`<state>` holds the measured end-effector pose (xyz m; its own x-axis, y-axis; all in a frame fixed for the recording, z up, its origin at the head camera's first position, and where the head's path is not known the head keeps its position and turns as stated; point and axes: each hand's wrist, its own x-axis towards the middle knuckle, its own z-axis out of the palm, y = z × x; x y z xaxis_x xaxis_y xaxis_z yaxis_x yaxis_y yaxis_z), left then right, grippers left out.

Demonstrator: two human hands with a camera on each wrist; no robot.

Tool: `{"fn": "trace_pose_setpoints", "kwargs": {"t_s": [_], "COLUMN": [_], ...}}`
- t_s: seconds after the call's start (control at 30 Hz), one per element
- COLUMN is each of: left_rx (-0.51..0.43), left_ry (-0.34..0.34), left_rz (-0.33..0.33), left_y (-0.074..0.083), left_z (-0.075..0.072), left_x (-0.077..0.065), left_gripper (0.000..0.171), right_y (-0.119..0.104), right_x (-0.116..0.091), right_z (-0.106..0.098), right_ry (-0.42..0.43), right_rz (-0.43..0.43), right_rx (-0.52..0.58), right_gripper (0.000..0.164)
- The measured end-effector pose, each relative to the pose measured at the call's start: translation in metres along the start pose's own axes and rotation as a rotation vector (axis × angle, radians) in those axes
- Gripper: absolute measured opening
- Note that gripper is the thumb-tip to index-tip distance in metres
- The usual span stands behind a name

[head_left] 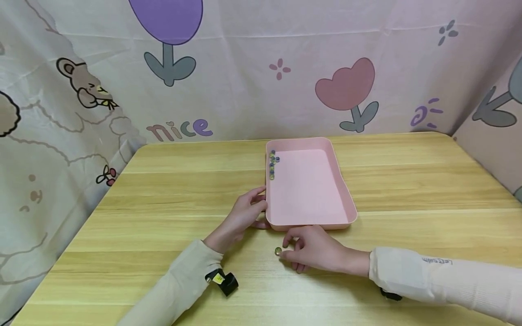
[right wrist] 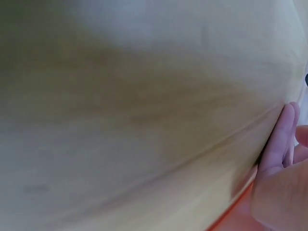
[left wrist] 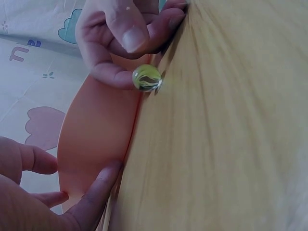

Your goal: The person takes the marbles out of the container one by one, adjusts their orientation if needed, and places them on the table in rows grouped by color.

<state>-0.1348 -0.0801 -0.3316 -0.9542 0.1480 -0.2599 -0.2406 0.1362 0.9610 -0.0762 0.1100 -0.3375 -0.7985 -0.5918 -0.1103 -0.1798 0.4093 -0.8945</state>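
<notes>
A pink tray (head_left: 310,190) lies on the wooden table, with several small glass marbles (head_left: 272,165) lined along its left wall. Beside the tray's near left corner is my left hand (head_left: 244,213), its spread fingers touching the outer wall. In front of the tray, my right hand (head_left: 314,249) has loosely bent fingers around one more marble (head_left: 278,251) on the table. The left wrist view shows this marble (left wrist: 147,78) as clear glass with yellow and dark swirls. A fingertip touches it there, while the thumb stands apart from it.
Light wood table (head_left: 183,181) extends on both sides of the tray. A printed cloth (head_left: 244,81) hangs behind the table and along its sides. Black wrist devices (head_left: 227,283) are strapped to the sleeves.
</notes>
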Motion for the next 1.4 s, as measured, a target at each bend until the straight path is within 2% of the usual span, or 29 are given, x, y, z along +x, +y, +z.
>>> {"fn": "trace_pose_setpoints", "kwargs": {"t_s": [0.33, 0.57, 0.8, 1.0, 1.17, 1.3, 1.4], "left_rx": [0.003, 0.001, 0.001, 0.008, 0.016, 0.013, 0.011], "left_ry": [0.002, -0.003, -0.009, -0.006, 0.001, 0.004, -0.001], "left_rz": [0.001, 0.005, 0.001, -0.003, -0.012, -0.014, -0.012], "left_y": [0.0, -0.002, -0.003, -0.001, 0.0, -0.001, -0.001], "left_z": [0.001, 0.0, 0.0, 0.0, 0.0, 0.0, 0.001], "left_x": [-0.001, -0.001, -0.001, 0.0, -0.001, -0.001, -0.001], "left_gripper": [0.061, 0.059, 0.058, 0.057, 0.057, 0.057, 0.057], "right_y": [0.005, 0.003, -0.01, -0.027, -0.034, -0.035, -0.036], "right_x": [-0.012, -0.018, -0.024, -0.023, -0.014, -0.004, 0.002], "right_z": [-0.013, -0.02, -0.03, -0.043, -0.057, -0.071, -0.081], "right_ry": [-0.034, -0.131, -0.162, -0.102, 0.003, 0.111, 0.153], "right_rz": [0.021, -0.121, -0.166, -0.176, -0.075, 0.031, 0.104], "right_rx": [-0.01, -0.089, -0.145, -0.164, -0.139, -0.127, -0.126], "right_gripper": [0.019, 0.017, 0.011, 0.013, 0.021, 0.019, 0.018]}}
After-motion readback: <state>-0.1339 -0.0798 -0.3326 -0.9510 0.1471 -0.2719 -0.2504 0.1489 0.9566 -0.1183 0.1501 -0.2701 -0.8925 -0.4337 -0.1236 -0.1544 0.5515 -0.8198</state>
